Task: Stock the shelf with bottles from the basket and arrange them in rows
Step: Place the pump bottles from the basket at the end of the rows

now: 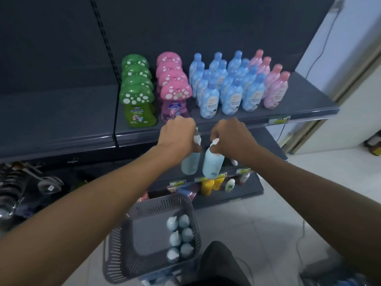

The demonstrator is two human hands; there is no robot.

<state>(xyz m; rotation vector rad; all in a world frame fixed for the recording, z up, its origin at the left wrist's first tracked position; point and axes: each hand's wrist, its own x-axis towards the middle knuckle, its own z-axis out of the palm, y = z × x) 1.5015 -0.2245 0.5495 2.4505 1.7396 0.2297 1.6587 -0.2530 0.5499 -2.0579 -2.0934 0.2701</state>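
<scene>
Head cam: left hand (177, 135) and right hand (232, 137) each hold a pale blue bottle by the neck, fingers curled tight round it. The left bottle (189, 165) and right bottle (213, 162) hang side by side just below the shelf (299, 100) edge. Six more bottles (179, 237) stand in the grey basket (123, 244) below.

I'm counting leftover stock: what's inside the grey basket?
Six pale blue bottles stand in two rows by the right wall of the basket. The person's leg covers its near corner, so more may hide there.
</scene>
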